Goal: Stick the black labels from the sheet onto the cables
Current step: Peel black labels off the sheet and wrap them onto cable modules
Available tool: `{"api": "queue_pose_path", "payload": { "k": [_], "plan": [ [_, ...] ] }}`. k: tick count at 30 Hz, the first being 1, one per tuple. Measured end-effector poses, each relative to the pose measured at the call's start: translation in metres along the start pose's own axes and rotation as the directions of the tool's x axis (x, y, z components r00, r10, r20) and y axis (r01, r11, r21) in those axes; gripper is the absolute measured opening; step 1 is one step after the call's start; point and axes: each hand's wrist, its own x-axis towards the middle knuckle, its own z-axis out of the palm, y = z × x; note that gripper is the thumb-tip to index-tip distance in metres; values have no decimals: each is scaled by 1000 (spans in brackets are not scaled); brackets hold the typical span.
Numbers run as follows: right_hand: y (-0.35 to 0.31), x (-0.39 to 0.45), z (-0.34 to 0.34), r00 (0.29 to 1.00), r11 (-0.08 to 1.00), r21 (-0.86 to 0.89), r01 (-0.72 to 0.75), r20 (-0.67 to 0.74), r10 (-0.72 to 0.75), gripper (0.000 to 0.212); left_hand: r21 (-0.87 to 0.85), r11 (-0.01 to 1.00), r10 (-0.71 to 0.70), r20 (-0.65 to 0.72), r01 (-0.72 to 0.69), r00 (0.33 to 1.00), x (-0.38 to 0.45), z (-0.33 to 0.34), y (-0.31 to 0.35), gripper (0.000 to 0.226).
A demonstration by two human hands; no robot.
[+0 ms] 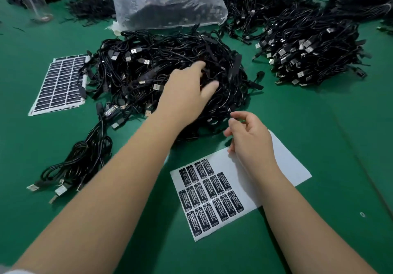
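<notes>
A white sheet [289, 163] lies on the green table in front of me, with several black labels [210, 195] on its left half. A big tangled pile of black USB cables [148, 65] sits just beyond it. My left hand [187, 91] reaches into that pile, its fingers stretched out and touching the cables. My right hand [249, 139] hovers over the sheet's far edge with loosely curled fingers; I see no label in them. One cable with a label stuck on it [110, 111] lies at the pile's left front.
A stack of full label sheets [61, 84] lies at the left. A small bunch of cables [78, 163] rests front left. Another cable heap [308, 50] stands right, more behind it. A clear plastic bag of cables [168, 1] and a clear bottle [32, 1] stand at the back.
</notes>
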Motion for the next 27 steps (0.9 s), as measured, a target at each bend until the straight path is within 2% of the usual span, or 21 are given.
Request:
{"api": "queue_pose_path", "payload": {
  "k": [3,6,7,10,13,16,19,23,25,27],
  "plan": [
    [0,1,1,999,994,-99,46,-23,-48,27,219,960,182,-25,-173,983,-30,12,-7,63],
    [-1,1,0,996,959,-272,82,-6,-87,51,358,903,197,142,-236,970,-48,22,-9,63],
    [-2,1,-1,996,951,-297,91,12,-91,53,367,899,199,143,-239,969,-50,25,-9,57],
    [-5,0,-1,997,957,-282,69,38,-60,52,245,935,269,-22,-255,963,-52,25,-10,34],
    [-6,-2,-2,998,966,-254,57,36,-49,40,88,974,223,-225,-209,948,-59,23,-11,41],
    [-5,-5,-2,996,969,-233,86,52,-76,21,35,986,168,-334,-166,928,-62,18,-9,42],
    [-4,-5,-2,992,968,-221,118,72,-104,15,-10,985,160,-286,-170,945,-61,13,-6,48],
    [-5,-4,-3,988,976,-174,132,98,-117,27,-32,988,135,-280,-150,951,-63,6,-4,52],
    [-6,-4,-3,965,923,-317,220,211,-158,29,29,993,118,-242,-114,963,-63,7,-4,49],
    [-5,-5,0,919,770,-531,353,350,-180,41,46,991,133,-222,-126,966,-63,10,-5,44]
  ]
}}
